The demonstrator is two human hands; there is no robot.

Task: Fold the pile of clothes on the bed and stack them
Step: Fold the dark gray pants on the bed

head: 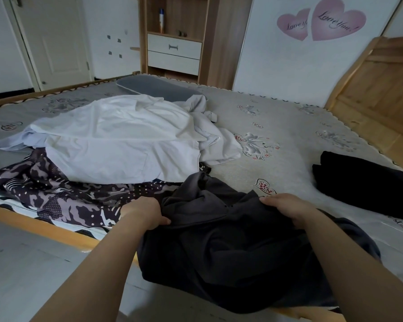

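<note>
A crumpled dark grey garment (223, 240) lies at the near edge of the bed and hangs over it. My left hand (144, 212) grips its left side and my right hand (289, 209) grips its right side. Behind it lies the pile: a white shirt (116, 140) on top, a light grey garment (209, 135) to its right and a purple camouflage-patterned garment (56, 191) spread at the near left. A folded black garment (363, 182) rests on the mattress at the right.
The grey patterned mattress (289, 126) sits in a wooden bed frame with a headboard (377, 94) at the right. A grey pillow (154, 86) lies at the far side. A wooden shelf unit with drawers (175, 47) and a white door (54, 40) stand behind.
</note>
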